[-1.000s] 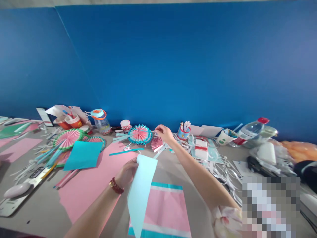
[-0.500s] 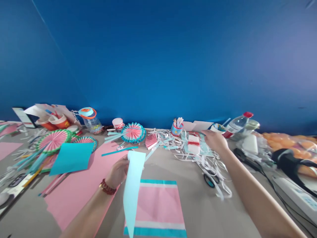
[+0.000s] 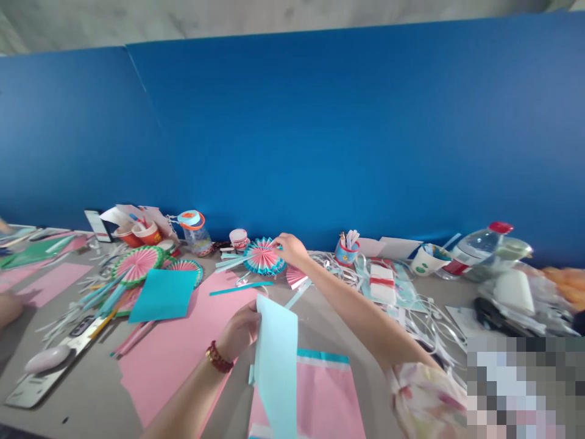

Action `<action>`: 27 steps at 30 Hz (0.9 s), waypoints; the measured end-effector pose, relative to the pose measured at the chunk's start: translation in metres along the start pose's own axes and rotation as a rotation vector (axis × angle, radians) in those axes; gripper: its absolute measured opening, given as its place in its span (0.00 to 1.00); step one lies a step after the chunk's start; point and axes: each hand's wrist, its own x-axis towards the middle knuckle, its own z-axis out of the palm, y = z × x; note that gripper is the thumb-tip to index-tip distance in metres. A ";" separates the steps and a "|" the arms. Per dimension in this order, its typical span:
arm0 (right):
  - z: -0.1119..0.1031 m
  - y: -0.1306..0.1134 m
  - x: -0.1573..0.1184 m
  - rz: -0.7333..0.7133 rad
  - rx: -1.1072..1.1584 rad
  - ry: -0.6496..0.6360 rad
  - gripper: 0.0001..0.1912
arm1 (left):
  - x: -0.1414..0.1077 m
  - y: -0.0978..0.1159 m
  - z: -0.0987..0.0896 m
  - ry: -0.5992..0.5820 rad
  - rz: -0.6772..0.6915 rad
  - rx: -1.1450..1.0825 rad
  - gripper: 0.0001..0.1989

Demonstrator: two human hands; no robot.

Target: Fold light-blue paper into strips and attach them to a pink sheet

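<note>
My left hand (image 3: 242,326) is closed on the top left edge of a pale blue sheet of paper (image 3: 278,360), which hangs upright and partly covers a pink sheet with white and teal strips (image 3: 326,390) on the table. Farther back, my right hand (image 3: 291,249) reaches to a round pleated paper fan (image 3: 264,256), pink in the middle with a teal ruffled rim. Its fingertips are pinched together at the fan's right edge. A smaller folded pink fan (image 3: 296,277) lies just under that wrist.
Large pink paper (image 3: 183,347), a teal sheet (image 3: 162,296) and another round fan (image 3: 137,265) lie left. White paper strips, a pen cup (image 3: 347,251) and a bottle (image 3: 479,247) stand or lie to the right. A co-worker's hand (image 3: 9,308) shows at the left edge.
My right hand has moved left from beside the white cup to the round pleated fan. The view has shifted right-to-left items rightward; my left hand still holds the pale blue sheet.
</note>
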 end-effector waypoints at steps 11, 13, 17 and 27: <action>0.026 -0.008 0.023 0.047 -0.054 -0.105 0.17 | -0.003 -0.006 0.001 -0.010 -0.073 0.061 0.09; 0.020 -0.010 0.024 0.038 -0.020 -0.090 0.17 | -0.004 -0.006 0.001 -0.005 -0.082 0.075 0.10; -0.008 -0.013 0.009 0.018 0.090 -0.022 0.08 | -0.003 -0.006 0.000 0.015 -0.066 0.087 0.11; -0.141 0.140 -0.222 0.440 -0.156 0.292 0.12 | -0.001 0.026 -0.010 0.248 0.090 0.003 0.16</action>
